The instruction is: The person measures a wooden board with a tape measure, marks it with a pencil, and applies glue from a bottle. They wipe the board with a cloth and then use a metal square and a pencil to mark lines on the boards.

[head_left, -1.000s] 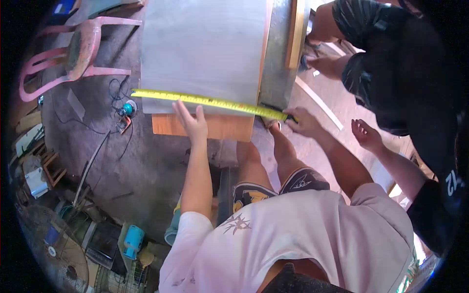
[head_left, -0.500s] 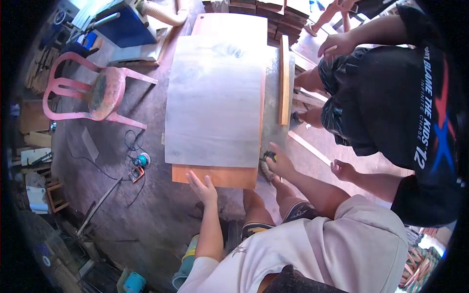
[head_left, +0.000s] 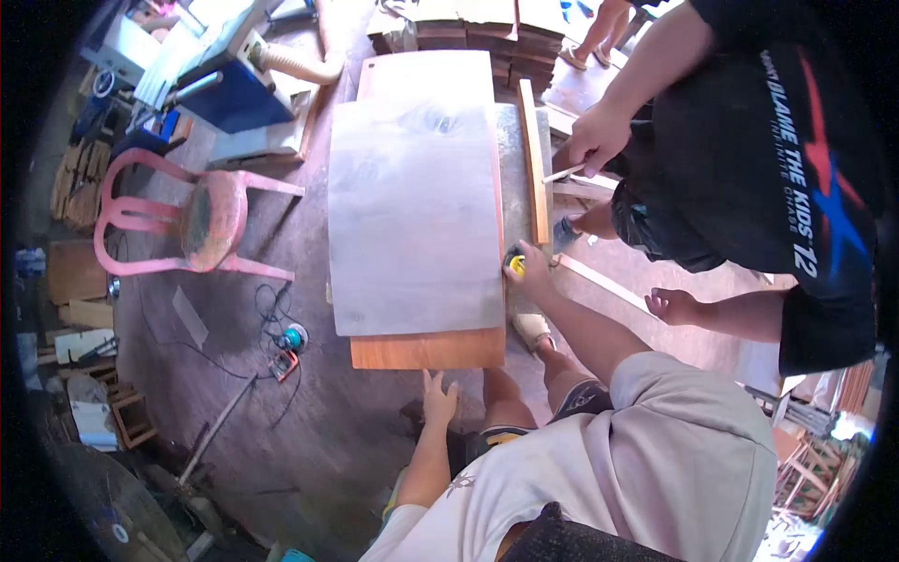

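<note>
"Yellow shows in our right hand (head_left: pixel 536 275): what have we got there?"

"Our tape measure (head_left: pixel 516 264), with fingers curled around it, just beside the right edge of the grey panel (head_left: pixel 417 215)."

"And our left hand (head_left: pixel 439 399)?"

"Fingers spread, holding nothing we can see. It's near the front edge of the orange-brown board (head_left: pixel 427 350) that juts from under the panel; we can't tell whether they touch."

"Who's beside us?"

"Another person (head_left: pixel 726 169), in black, gripping a thin stick (head_left: pixel 563 173) next to the wooden strip (head_left: pixel 533 164)."
</note>
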`<action>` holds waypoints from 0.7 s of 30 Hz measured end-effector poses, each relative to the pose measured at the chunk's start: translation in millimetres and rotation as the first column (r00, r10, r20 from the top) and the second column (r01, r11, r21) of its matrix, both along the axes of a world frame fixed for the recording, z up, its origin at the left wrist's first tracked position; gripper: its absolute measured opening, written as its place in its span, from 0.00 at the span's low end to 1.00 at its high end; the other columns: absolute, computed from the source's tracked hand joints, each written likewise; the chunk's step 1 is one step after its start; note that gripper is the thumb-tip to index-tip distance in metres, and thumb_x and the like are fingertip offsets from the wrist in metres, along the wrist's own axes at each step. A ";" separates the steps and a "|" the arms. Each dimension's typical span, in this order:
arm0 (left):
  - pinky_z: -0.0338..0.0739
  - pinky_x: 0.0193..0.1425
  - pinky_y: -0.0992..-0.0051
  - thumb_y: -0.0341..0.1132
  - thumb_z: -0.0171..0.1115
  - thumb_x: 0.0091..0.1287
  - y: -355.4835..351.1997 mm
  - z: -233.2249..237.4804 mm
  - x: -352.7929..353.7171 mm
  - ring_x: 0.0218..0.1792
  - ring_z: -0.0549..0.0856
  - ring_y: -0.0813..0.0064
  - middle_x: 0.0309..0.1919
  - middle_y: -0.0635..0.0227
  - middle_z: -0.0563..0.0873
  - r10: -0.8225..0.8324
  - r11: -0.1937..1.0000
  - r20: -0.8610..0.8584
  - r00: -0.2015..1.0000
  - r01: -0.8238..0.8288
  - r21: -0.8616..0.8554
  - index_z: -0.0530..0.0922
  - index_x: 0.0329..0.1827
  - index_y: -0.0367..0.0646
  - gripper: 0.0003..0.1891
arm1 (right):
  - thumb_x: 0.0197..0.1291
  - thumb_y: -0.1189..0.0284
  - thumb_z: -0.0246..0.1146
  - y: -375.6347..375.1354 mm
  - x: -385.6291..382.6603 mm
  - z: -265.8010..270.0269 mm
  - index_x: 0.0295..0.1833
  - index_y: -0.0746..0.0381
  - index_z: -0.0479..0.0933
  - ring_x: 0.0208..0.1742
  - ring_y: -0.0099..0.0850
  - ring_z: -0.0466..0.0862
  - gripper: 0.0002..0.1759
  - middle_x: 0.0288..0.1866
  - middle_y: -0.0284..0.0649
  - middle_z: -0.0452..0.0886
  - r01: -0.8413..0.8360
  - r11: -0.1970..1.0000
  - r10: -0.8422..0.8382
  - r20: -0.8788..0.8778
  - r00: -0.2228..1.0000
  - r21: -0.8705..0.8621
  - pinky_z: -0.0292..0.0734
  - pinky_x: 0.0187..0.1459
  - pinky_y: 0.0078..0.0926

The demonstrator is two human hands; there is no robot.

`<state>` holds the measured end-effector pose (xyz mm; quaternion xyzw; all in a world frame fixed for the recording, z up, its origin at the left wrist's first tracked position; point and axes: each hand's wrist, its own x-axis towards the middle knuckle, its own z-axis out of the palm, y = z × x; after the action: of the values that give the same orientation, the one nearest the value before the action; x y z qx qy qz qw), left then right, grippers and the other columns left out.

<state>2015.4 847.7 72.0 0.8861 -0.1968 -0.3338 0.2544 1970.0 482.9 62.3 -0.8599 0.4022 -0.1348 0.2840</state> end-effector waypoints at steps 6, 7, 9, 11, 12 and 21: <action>0.70 0.65 0.63 0.48 0.60 0.64 23.7 -11.7 20.5 0.60 0.78 0.54 0.56 0.49 0.81 -0.113 0.991 -0.394 0.912 0.132 0.023 0.73 0.62 0.38 0.28 | 0.53 0.55 0.66 4.0 -93.6 79.6 0.70 0.63 0.61 0.67 0.51 0.68 0.42 0.66 0.56 0.68 -0.077 0.882 0.272 -0.369 0.889 0.465 0.63 0.67 0.43; 0.70 0.65 0.64 0.49 0.60 0.64 26.1 -4.9 26.7 0.60 0.79 0.54 0.56 0.50 0.81 -0.177 0.978 -0.347 0.921 0.205 0.047 0.74 0.62 0.38 0.29 | 0.53 0.54 0.65 10.2 -116.5 83.2 0.69 0.62 0.61 0.66 0.50 0.70 0.42 0.65 0.55 0.70 -0.100 0.911 0.276 -0.411 0.869 0.401 0.64 0.66 0.43; 0.71 0.64 0.64 0.49 0.61 0.64 11.1 1.2 41.5 0.59 0.79 0.55 0.56 0.51 0.81 -0.232 0.966 -0.270 0.934 0.255 0.050 0.74 0.62 0.38 0.29 | 0.53 0.52 0.65 8.1 -149.2 88.3 0.69 0.61 0.62 0.64 0.49 0.72 0.42 0.63 0.54 0.71 -0.149 0.942 0.276 -0.442 0.853 0.302 0.66 0.64 0.43; 0.73 0.62 0.64 0.50 0.61 0.64 13.9 3.4 58.0 0.58 0.80 0.55 0.55 0.51 0.82 -0.293 0.947 -0.211 0.933 0.313 0.070 0.76 0.60 0.38 0.28 | 0.55 0.52 0.65 12.5 -167.6 95.1 0.69 0.60 0.62 0.62 0.48 0.74 0.40 0.62 0.54 0.73 -0.161 0.933 0.307 -0.480 0.822 0.321 0.69 0.62 0.42; 0.74 0.60 0.64 0.50 0.61 0.64 4.2 22.8 63.6 0.58 0.80 0.55 0.54 0.51 0.82 -0.296 0.950 -0.207 0.933 0.310 0.040 0.77 0.58 0.37 0.28 | 0.55 0.52 0.65 10.6 -168.6 104.5 0.69 0.60 0.62 0.62 0.48 0.74 0.40 0.62 0.54 0.73 -0.172 0.932 0.314 -0.473 0.823 0.320 0.69 0.62 0.42; 0.76 0.50 0.69 0.47 0.58 0.69 -248.3 144.0 54.2 0.49 0.82 0.69 0.48 0.55 0.84 -0.050 0.791 -0.082 0.995 -0.011 -0.611 0.74 0.60 0.33 0.26 | 0.54 0.58 0.64 -7.0 -211.3 163.6 0.66 0.62 0.65 0.51 0.47 0.80 0.35 0.49 0.51 0.80 -0.327 0.829 0.460 -0.221 0.860 0.453 0.74 0.54 0.43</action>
<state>2069.6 599.4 215.9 0.7378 -0.2911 -0.2960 0.5322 1758.7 475.9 225.9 -0.8582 0.2733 0.1542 0.4064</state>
